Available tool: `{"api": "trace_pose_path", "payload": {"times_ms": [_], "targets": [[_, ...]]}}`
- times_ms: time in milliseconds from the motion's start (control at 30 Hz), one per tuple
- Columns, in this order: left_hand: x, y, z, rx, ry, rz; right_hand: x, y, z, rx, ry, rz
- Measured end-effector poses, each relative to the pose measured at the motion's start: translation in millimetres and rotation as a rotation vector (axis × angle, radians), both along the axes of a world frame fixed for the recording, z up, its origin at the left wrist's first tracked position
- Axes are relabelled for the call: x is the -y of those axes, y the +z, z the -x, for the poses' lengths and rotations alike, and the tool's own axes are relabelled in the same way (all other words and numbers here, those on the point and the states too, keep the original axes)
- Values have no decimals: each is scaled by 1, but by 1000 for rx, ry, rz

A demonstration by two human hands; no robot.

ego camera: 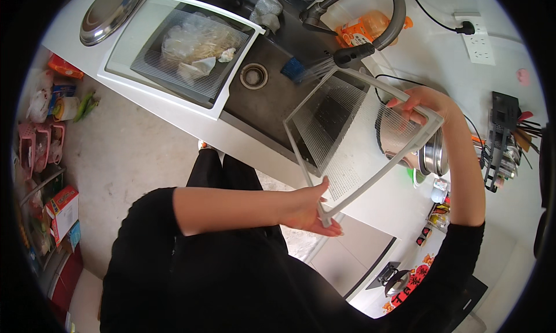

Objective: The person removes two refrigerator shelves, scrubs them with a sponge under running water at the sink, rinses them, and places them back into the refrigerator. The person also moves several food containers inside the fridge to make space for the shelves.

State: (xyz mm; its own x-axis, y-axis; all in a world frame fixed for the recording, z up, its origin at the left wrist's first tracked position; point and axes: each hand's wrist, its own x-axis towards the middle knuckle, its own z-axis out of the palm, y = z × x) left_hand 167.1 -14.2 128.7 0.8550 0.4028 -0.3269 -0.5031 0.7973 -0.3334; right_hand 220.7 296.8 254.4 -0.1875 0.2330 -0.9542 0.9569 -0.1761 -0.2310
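Observation:
A refrigerator shelf [339, 115], a clear dotted panel in a pale plastic frame, is tilted over the right part of the sink. My left hand [310, 209] holds its lower corner, thumb on one side and fingers beyond. Around the upper right corner, my right hand [419, 104] grips the frame. Drops of water dot the panel. Spray runs from the black faucet head [354, 55] near the shelf's far corner. A blue scrubbing pad or sponge [293, 69] lies in the dark sink [241, 102] under that spray.
A second framed shelf [221, 100] lies across the sink's left side, with plastic bags and scraps visible beneath. Beyond it sits a steel lid or basin [110, 13]. An orange bottle [369, 26] stands behind the faucet. Steel pots [434, 152] and a utensil rack [499, 137] are at right.

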Motion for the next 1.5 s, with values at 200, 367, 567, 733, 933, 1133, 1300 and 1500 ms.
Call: {"api": "trace_pose_path", "payload": {"times_ms": [200, 367, 567, 733, 933, 1133, 1300, 1500], "targets": [[-22, -84, -54, -140, -182, -396, 31, -16, 33, 127, 541, -275], [-62, -56, 21, -426, 298, -508, 67, -45, 38, 337, 764, -448], [-144, -42, 68, -651, 254, -83, 120, -74, 61, 395, 901, -428], [-142, -109, 78, -854, 348, -331, 169, -90, 71, 117, 885, -625], [-87, -142, 122, -781, 387, -243, 167, -109, 54, -223, 390, -301], [-69, -167, 142, -533, 384, -329, 59, -136, 41, -686, 26, -1600], [-73, -180, 135, -492, 413, -290, 33, -165, 67, -973, -282, -1041], [-74, -200, 133, -448, 478, -215, 37, -191, 85, -1388, -608, -841]]}}
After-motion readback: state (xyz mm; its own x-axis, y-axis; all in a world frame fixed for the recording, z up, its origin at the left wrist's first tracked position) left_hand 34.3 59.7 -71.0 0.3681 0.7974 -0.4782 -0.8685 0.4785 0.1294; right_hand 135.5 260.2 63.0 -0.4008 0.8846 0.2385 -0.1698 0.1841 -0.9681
